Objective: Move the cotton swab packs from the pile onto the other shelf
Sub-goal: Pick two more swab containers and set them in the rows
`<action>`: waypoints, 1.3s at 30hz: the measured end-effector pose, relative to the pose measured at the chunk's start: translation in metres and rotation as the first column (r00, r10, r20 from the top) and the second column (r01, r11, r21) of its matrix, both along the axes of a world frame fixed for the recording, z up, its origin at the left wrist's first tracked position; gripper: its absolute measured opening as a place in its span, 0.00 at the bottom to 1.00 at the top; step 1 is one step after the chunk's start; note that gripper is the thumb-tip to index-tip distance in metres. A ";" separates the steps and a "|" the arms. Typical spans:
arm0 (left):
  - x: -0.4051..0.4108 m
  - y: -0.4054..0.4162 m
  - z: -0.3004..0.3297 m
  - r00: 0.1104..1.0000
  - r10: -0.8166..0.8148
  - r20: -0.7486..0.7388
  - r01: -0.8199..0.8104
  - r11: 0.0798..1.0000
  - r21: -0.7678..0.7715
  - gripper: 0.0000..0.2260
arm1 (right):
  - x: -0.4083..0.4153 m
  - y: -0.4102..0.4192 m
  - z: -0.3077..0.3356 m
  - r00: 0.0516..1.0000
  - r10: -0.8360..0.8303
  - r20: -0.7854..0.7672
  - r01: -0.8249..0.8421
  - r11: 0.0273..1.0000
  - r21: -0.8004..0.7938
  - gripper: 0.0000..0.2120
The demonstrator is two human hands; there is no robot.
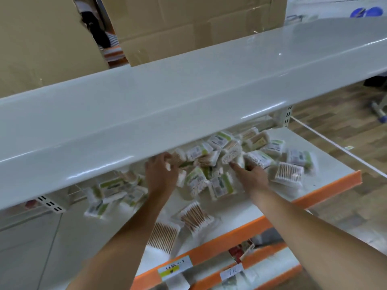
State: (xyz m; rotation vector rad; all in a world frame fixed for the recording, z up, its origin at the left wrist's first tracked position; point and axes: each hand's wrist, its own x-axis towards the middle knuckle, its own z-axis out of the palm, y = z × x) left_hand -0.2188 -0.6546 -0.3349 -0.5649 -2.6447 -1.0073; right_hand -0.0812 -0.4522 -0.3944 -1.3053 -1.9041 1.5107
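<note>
A: White shelf [326, 170], orange lip; upper shelf [167, 97] overhangs at 12.
B: Hands?
A: Left hand [161, 170] grips a pack [178, 156]; right hand [251, 174] flat, fingers straight, on the pile [217, 164] at 1.
B: Risk?
A: Knuckles could clip the overhang; loose packs could slide off.

Glossy painted metal shelf [188, 97], clear crinkly plastic swab packs [222, 185], matt brown cardboard [188, 24].

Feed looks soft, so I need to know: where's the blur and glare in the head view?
Head view: motion blur smears the cotton swab packs and both hands, left hand, right hand; glare streaks the upper shelf; wide-angle bends its edge.
</note>
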 end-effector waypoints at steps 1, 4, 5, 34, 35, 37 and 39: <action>-0.005 -0.007 0.003 0.997 0.067 -0.028 -0.067 0.998 -0.004 0.15 | -0.001 0.000 0.000 1.000 -0.007 -0.003 0.007 1.000 -0.011 0.30; -0.022 -0.030 0.005 0.960 0.279 0.012 -0.279 0.959 0.054 0.25 | -0.001 0.001 -0.002 0.999 -0.026 -0.024 0.026 0.999 -0.031 0.20; -0.027 -0.037 0.003 0.947 0.320 0.022 -0.321 0.945 0.071 0.27 | 0.000 0.000 -0.001 1.000 -0.019 -0.015 0.018 0.999 -0.035 0.19; -0.033 -0.053 -0.016 0.983 0.175 0.061 -0.184 0.956 0.227 0.14 | 0.026 -0.028 0.022 0.955 0.082 -0.284 -0.034 0.985 0.170 0.27; -0.030 -0.049 -0.013 0.989 0.141 0.044 -0.147 0.954 0.259 0.14 | 0.026 -0.031 0.027 0.939 0.089 -0.331 -0.034 0.985 0.166 0.27; -0.021 -0.042 -0.007 0.997 0.065 0.033 -0.073 0.922 0.380 0.11 | 0.025 -0.034 0.037 0.910 0.083 -0.406 -0.031 0.991 0.133 0.26; -0.011 -0.035 -0.001 0.994 -0.049 0.101 -0.016 0.830 0.557 0.11 | 0.022 -0.037 0.046 0.898 0.070 -0.435 -0.028 0.994 0.102 0.25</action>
